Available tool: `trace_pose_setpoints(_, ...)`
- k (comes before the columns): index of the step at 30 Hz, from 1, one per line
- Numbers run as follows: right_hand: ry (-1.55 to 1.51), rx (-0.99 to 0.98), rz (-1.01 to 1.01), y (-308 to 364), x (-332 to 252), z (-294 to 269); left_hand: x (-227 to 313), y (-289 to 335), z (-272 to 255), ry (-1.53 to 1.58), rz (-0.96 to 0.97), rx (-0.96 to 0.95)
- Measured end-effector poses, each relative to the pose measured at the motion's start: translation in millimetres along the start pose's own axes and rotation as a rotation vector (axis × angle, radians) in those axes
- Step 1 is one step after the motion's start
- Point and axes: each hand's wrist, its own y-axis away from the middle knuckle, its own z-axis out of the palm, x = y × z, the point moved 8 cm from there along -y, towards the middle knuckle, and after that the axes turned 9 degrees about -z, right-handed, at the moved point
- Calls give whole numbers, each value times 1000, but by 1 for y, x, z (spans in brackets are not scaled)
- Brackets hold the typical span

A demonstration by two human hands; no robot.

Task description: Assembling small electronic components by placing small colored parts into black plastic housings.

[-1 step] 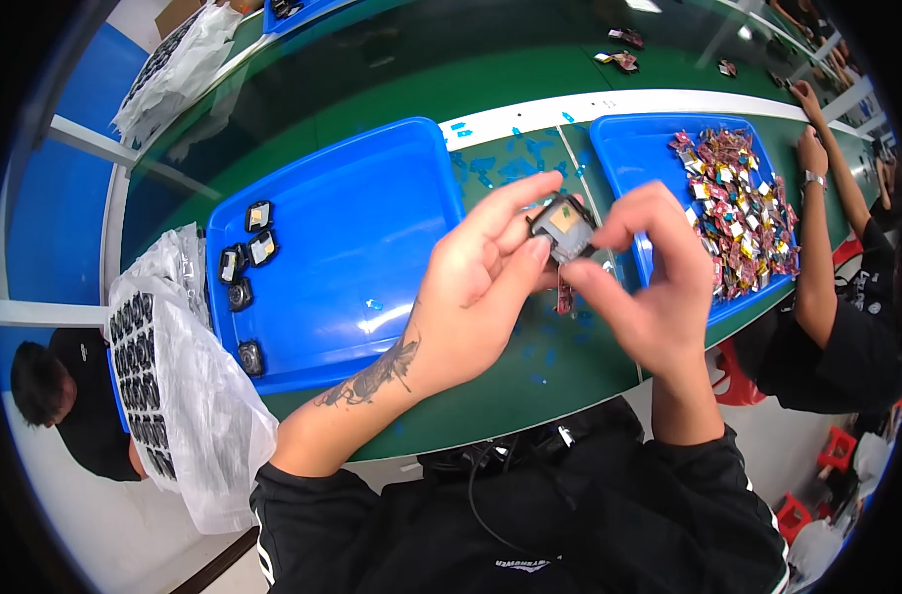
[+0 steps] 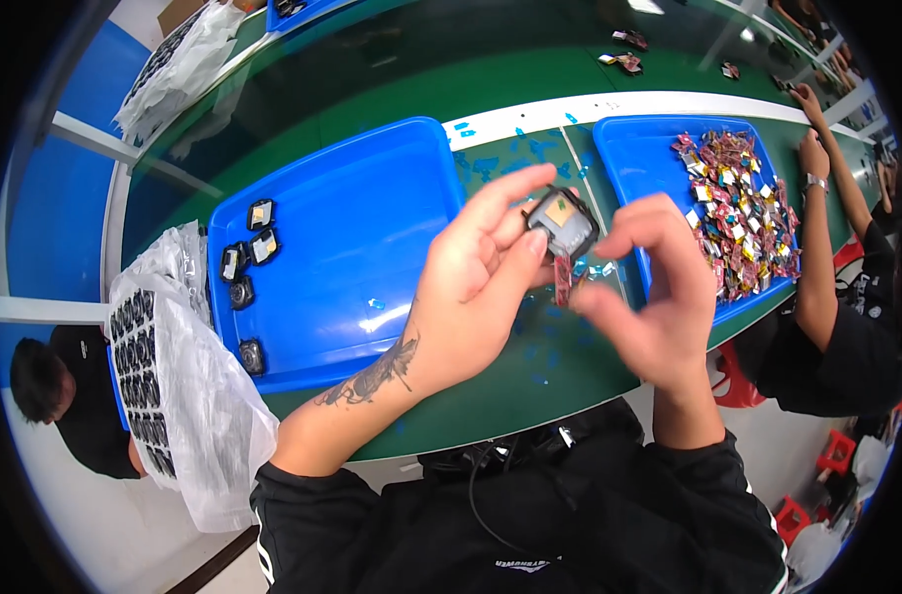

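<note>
My left hand (image 2: 481, 267) holds a small black-framed electronic housing (image 2: 567, 224) between thumb and fingers. Its upturned face shows a grey plate with a tan patch. From its lower edge hangs a reddish flexible circuit strip (image 2: 562, 279). Close on the right is my right hand (image 2: 659, 297), its thumb and index finger spread apart with nothing visible between them. The thumb tip is beside the strip; whether it touches cannot be told. Several similar black housings (image 2: 262, 247) lie along the left side of a large blue tray (image 2: 362, 198).
A second blue tray (image 2: 624, 139) on the right holds a heap of reddish circuit pieces (image 2: 733, 213). Blue film scraps (image 2: 486, 163) litter the green table (image 2: 451, 416). Left stands a stack of black parts under white wrapping (image 2: 213, 426). A co-worker's arm (image 2: 817, 267) is at the far right.
My right index finger and thumb have come away from the housing and opened. More of the housing's grey face and the reddish strip now shows. My left hand has hardly moved.
</note>
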Motion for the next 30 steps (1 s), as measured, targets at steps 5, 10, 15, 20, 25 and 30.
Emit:
trace_pose_setpoints(5, 107, -18, -20, 10, -10, 6, 1, 1, -3, 28, -32, 26)
trace_pose_setpoints(10, -472, 208, 367, 21, 22, -3, 37, 18, 16, -779, 397, 16)
trace_pose_setpoints(15, -909, 214, 605, 31, 35, 10, 40, 23, 17, -931, 511, 96)
trace_pose_setpoints(20, -841, 159, 505, 29, 31, 6, 39, 23, 18, -966, 548, 117)
trace_pose_setpoints(25, -816, 53, 504, 24, 29, 7, 43, 27, 27, -1121, 667, 95)
trace_pose_setpoints(30, -788, 60, 518, 31, 37, 8, 5, 12, 4, -478, -91, 8)
